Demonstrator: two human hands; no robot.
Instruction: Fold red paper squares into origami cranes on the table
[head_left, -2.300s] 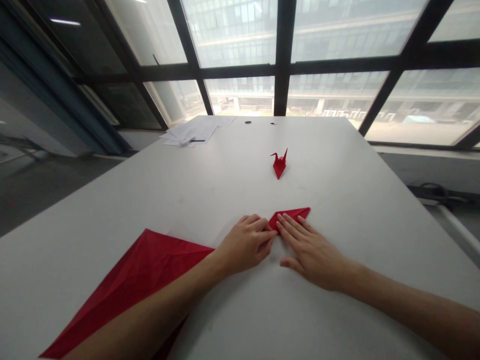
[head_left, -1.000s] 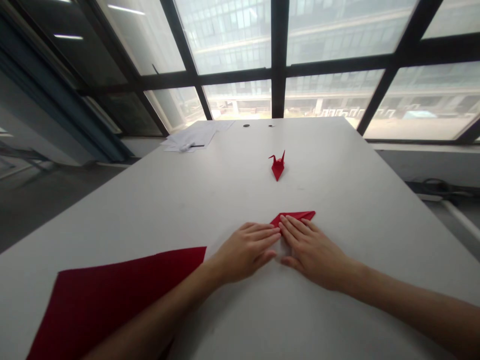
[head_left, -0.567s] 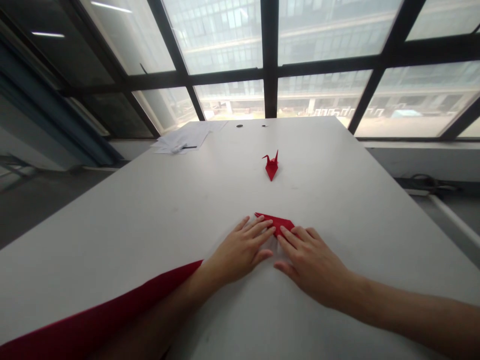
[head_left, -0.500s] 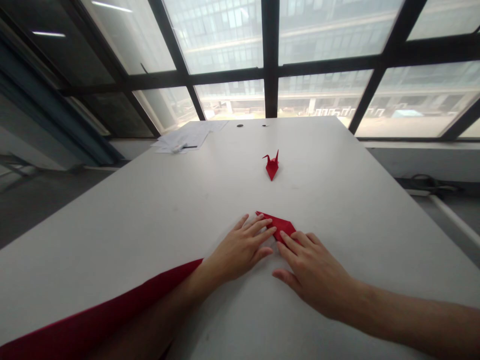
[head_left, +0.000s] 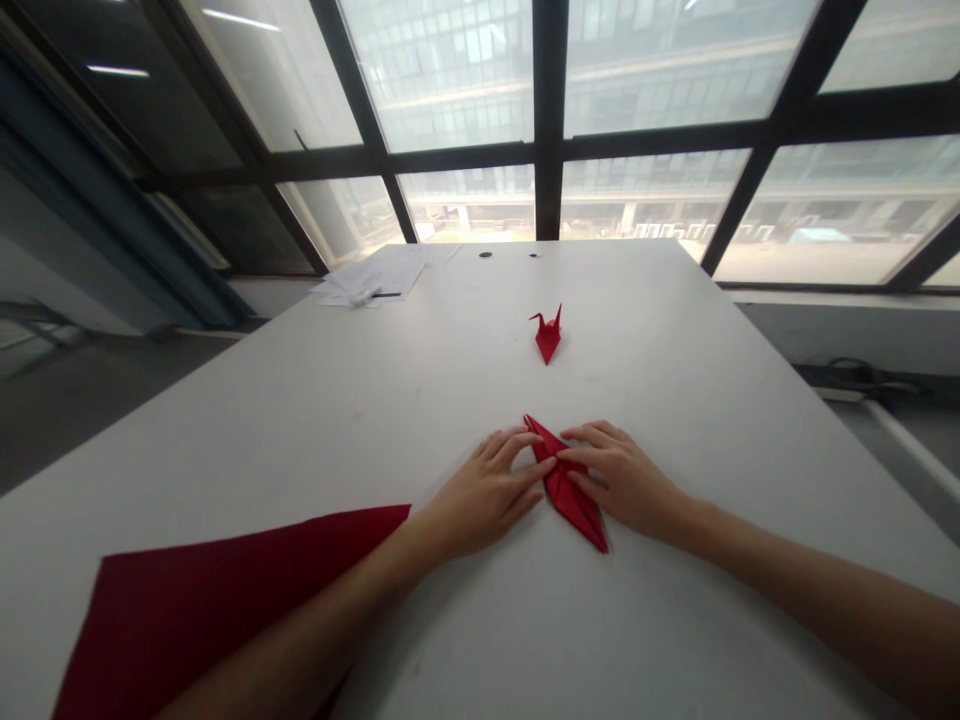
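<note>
A narrow, pointed piece of folded red paper [head_left: 581, 508] lies slantwise on the white table, with a crease down its middle. My left hand [head_left: 484, 495] holds it from the left, bent fingers at its far part and one finger pressing near its middle. From the right, my right hand [head_left: 626, 470] has its fingertips and thumb closed on the paper's middle, close to the left fingertips. The fingers cover part of the paper. Farther back stands a finished red paper crane [head_left: 548, 341], touched by neither hand.
A large sheet of red paper [head_left: 195, 590] lies at the front left, partly under my left forearm. White papers [head_left: 375, 275] with a dark pen-like stick [head_left: 386, 295] are at the table's far left. Windows rise behind the white table [head_left: 450, 380].
The folded paper has turned, its near tip now pointing down and right, and its creased middle shows. My right hand has shifted to its right side. The view has moved slightly.
</note>
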